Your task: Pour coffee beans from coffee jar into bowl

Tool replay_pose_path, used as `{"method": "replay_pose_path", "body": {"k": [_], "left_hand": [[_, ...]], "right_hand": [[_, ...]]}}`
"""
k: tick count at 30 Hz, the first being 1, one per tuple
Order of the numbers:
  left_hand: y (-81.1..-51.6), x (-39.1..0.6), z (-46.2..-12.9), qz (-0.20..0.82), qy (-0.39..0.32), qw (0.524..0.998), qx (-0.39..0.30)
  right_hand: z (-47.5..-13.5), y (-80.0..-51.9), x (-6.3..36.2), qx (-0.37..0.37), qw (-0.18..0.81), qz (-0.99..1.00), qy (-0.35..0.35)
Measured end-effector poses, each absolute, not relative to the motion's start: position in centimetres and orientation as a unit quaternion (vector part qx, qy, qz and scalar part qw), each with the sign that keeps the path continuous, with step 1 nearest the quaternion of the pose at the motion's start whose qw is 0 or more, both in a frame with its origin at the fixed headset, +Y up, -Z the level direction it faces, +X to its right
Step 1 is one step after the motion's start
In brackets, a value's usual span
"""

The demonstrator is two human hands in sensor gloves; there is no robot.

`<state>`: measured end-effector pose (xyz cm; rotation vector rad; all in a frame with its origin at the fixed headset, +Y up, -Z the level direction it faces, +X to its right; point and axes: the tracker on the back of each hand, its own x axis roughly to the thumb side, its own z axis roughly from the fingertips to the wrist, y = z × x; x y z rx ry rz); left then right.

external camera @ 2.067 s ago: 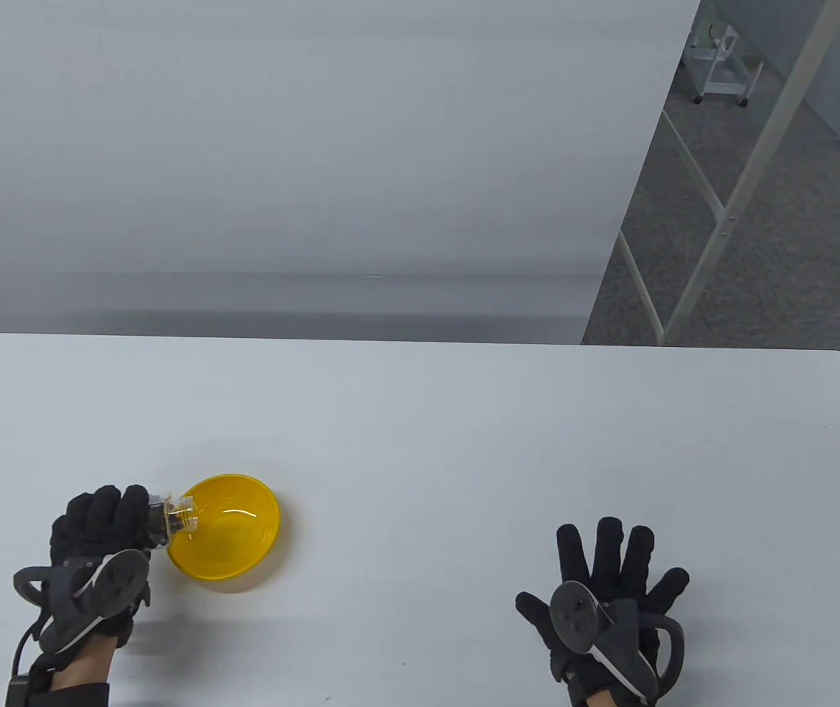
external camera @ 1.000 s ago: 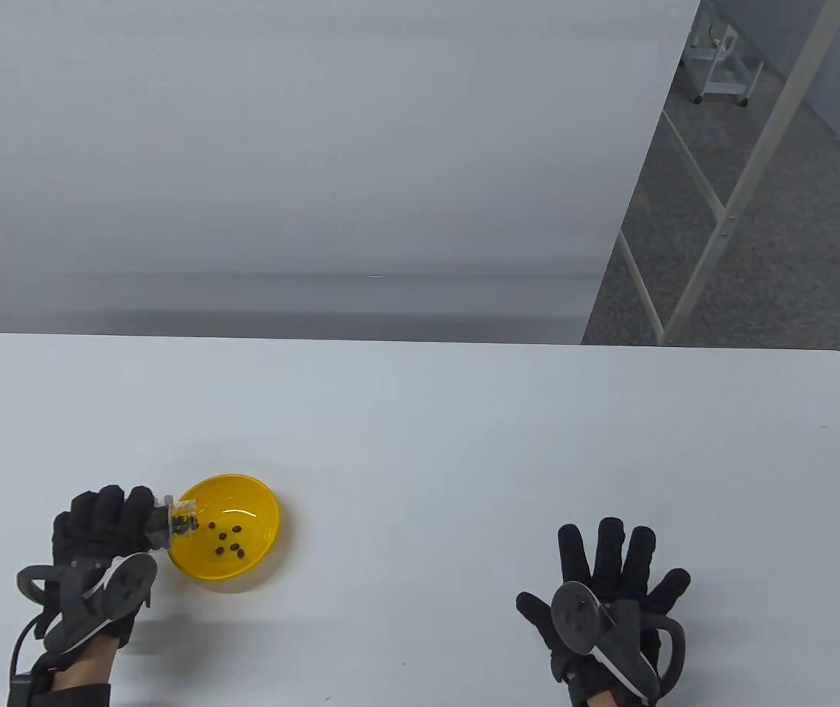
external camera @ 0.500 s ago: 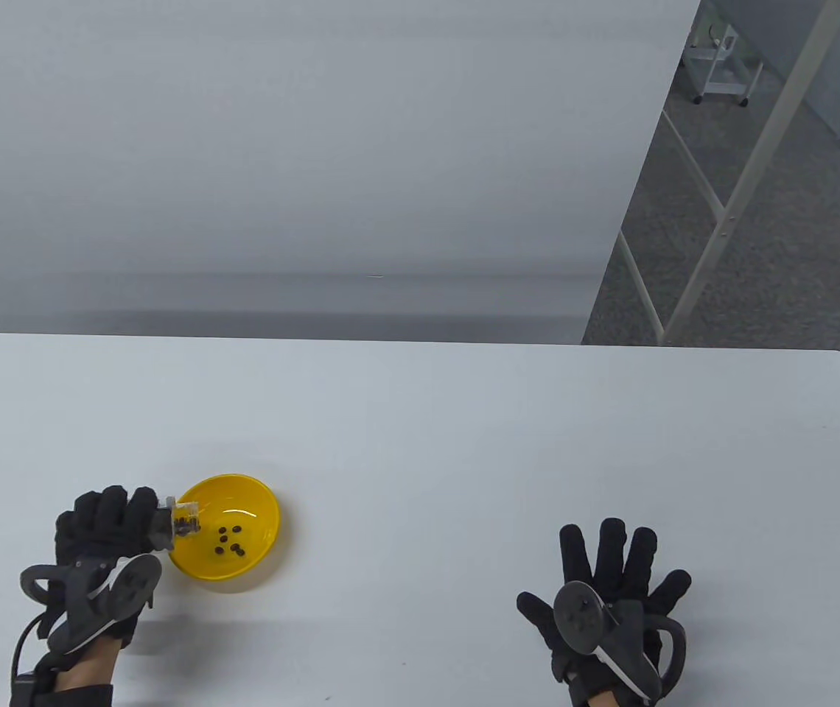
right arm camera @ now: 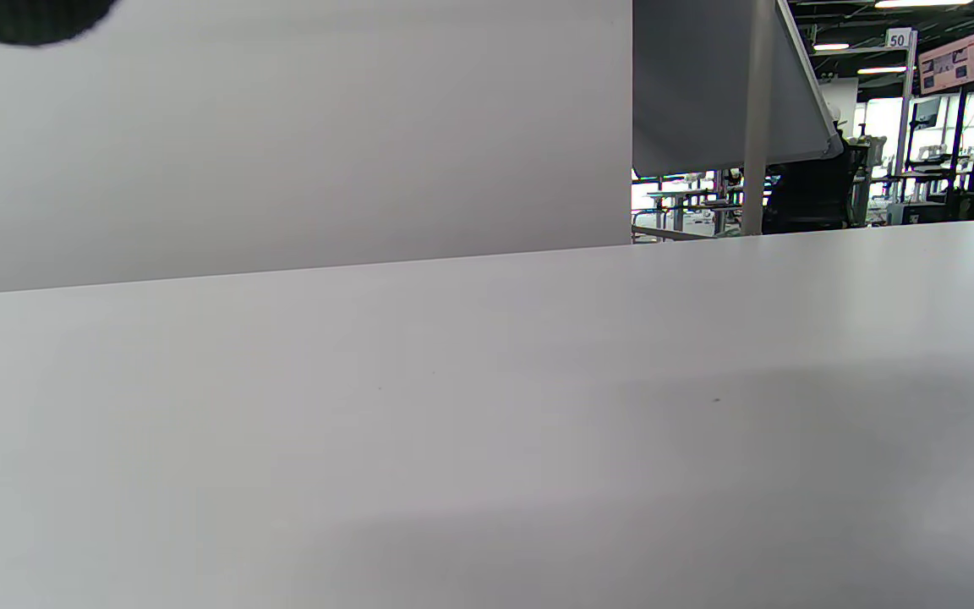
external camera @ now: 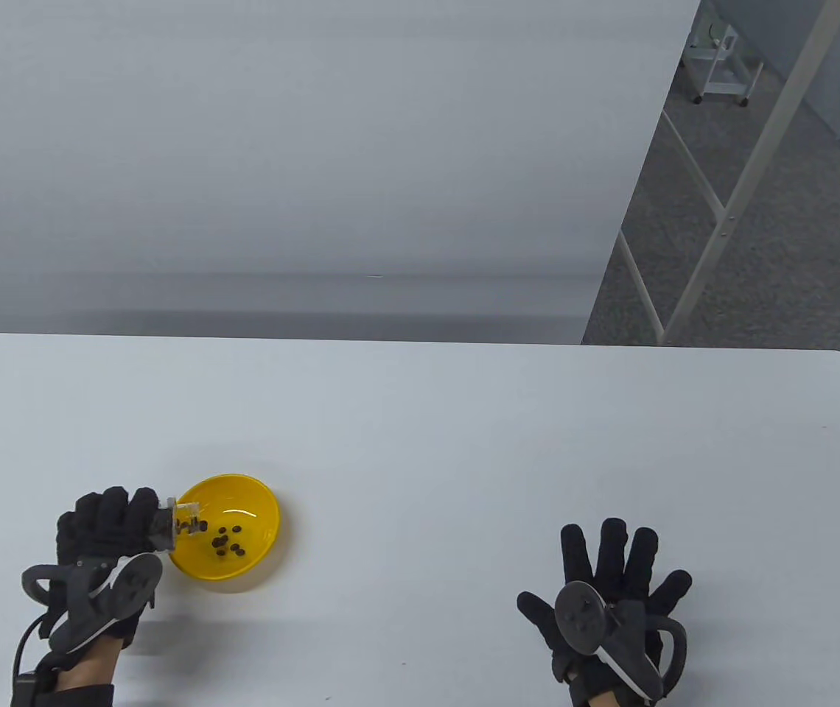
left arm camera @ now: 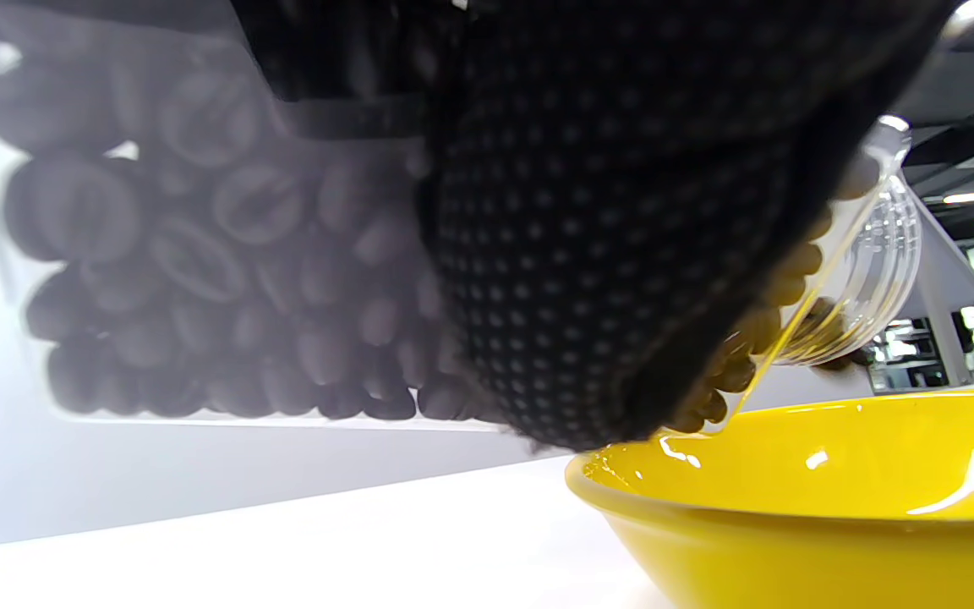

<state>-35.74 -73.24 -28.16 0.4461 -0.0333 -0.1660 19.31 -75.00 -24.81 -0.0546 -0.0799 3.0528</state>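
The left hand [external camera: 107, 526] grips the jar [external camera: 178, 521], fingers wrapped round its body, mouth tipped over the bowl [external camera: 258, 549] rim. Beans [external camera: 227, 543] lie inside. The right hand [external camera: 611, 589] rests flat, fingers spread.

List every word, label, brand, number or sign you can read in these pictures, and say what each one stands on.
"50": on a small white sign hanging high in the background hall, right wrist view.
A pinkish hanging board beside it carries print, too small and blurred to read.
Nothing readable shows on the coffee jar, the bowl, the table, the left hand or the right hand.
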Motion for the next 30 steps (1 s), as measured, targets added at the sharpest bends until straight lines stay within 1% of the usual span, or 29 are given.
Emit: {"method": "replay_pose_path", "body": {"k": [4,13,17,26,30], "left_hand": [[-73.2,-36.1,-28.2,-0.059,-0.005,0.974,0.22],[-73.8,-37.7,-28.5,0.059,0.046,0.975,0.209],[-73.9,-38.3,-28.8,0.087,0.061,0.972,0.21],[-75.0,-41.2,-30.3,0.223,0.132,0.945,0.2],[-75.4,-42.1,-31.3,0.246,0.147,0.938,0.195]], "right_hand": [[-24.8,-75.0,19.3,-0.017,0.044,0.999,-0.027],[-24.8,-75.0,19.3,-0.016,0.044,0.999,-0.027],[-24.8,-75.0,19.2,-0.014,0.042,0.999,-0.028],[-25.1,-74.9,19.1,-0.013,0.047,0.998,-0.028],[-25.2,-74.9,19.0,-0.015,0.047,0.998,-0.025]]}}
